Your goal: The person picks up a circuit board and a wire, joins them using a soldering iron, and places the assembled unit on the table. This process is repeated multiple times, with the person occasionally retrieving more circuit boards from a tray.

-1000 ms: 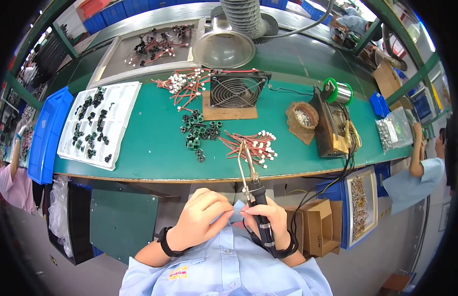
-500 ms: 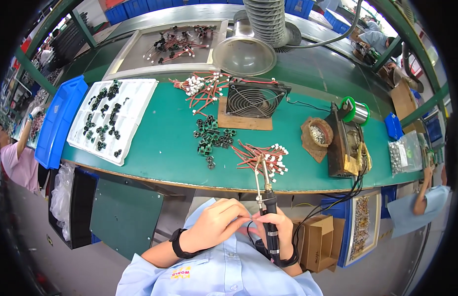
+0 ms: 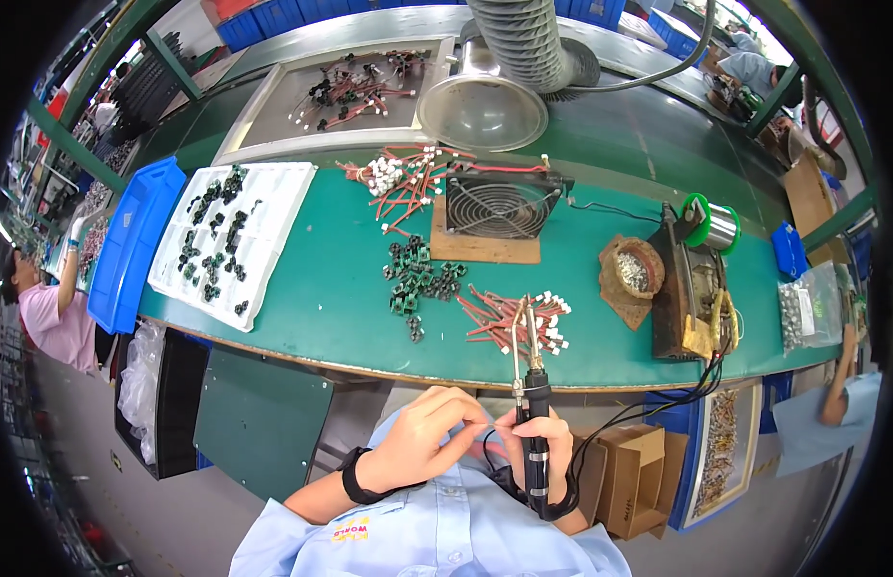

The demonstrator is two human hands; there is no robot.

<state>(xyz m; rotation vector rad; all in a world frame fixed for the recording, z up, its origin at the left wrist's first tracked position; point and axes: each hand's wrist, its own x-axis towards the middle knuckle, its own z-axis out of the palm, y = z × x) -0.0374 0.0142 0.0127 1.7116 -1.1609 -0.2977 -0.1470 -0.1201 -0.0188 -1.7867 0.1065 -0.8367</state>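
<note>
Left hand [image 3: 422, 438] and right hand [image 3: 547, 438] meet in front of a light blue shirt [image 3: 408, 529], just short of the worktop's near edge. The left one's thumb and fingertips are drawn together; whether something thin sits between them, I cannot tell. The right one is closed around the black handle of a soldering iron [image 3: 537, 394], its fingertips close beside the left's.

Green and smooth, the worktop [image 3: 340, 308] carries a white tray [image 3: 273, 216] of small dark parts beside a blue tray [image 3: 134, 250] on the left. Near the middle lie a heap of green-and-black parts [image 3: 406, 279] and red wires [image 3: 490, 322] with white ends; behind them a fan [image 3: 499, 207] stands on a brown board [image 3: 504, 251]. On the right are a bowl [image 3: 612, 264] and a spool [image 3: 721, 229] with green rims. A ribbed duct [image 3: 514, 38] hangs beyond, and people work at either side of the room.

The iron's long axis runs away from the body, nearly straight up the view, tip farthest and leaning slightly left. In view the tip overlaps the wires; whether it touches them is unclear
</note>
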